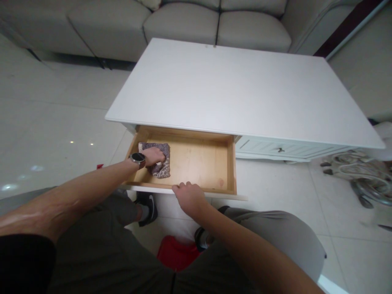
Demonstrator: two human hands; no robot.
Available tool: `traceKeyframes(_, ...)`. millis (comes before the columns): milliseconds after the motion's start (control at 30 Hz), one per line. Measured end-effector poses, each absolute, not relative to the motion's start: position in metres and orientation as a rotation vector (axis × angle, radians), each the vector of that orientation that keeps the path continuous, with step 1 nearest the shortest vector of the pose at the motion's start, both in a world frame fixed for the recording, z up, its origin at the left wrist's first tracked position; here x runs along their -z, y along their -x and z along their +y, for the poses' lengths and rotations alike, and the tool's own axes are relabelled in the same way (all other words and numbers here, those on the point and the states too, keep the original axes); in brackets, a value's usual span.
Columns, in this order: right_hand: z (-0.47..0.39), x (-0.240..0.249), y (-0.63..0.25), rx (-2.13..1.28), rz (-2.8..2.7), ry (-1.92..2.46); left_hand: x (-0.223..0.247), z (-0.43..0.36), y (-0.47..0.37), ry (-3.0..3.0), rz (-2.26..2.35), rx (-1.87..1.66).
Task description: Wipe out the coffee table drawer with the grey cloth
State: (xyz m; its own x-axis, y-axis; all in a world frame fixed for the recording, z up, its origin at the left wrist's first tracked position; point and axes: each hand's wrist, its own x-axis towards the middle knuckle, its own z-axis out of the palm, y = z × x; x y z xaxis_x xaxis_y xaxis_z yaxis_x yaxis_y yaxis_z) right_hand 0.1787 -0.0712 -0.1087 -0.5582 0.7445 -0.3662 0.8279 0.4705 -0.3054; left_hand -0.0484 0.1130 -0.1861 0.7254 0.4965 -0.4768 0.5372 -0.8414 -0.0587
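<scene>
A wooden drawer (pixel 199 163) is pulled out of the left front of a white table (pixel 239 90). Inside it, at the left, lies a patterned purple-brown and white cloth (pixel 163 169). My left hand (pixel 153 157), with a watch on the wrist, is closed on this cloth against the drawer bottom. My right hand (pixel 189 197) grips the drawer's front edge near its middle, fingers curled over the rim.
A second, closed drawer (pixel 272 149) with a small knob is at the right. Behind the table stands a grey sofa (pixel 183 22). A red object (pixel 176 253) is on the floor between my feet; a metal-framed item (pixel 367 183) stands at the right.
</scene>
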Motion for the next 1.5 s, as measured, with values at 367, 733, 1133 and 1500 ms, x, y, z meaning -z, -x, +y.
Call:
traceKeyframes(367, -0.0717, 0.1127, -0.1781, 0.664, 2.547, -1.382, 0.1848, 0.1130, 0.0475, -2.831, 0.851, 0.777)
traceKeyframes(733, -0.0713, 0.1099, -0.1786, 0.665, 2.540, -1.374, 0.1883, 0.1142, 0.0484, -2.844, 0.834, 0.788)
traceKeyframes(1133, -0.0710, 0.1093, -0.1788, 0.672, 2.537, -1.387, 0.1882, 0.1137, 0.0493, -2.820, 0.839, 0.763)
traceKeyframes(1500, -0.0712, 0.1091, -0.1783, 0.685, 2.526, -1.386, 0.1877, 0.1134, 0.0498, -2.837, 0.806, 0.774)
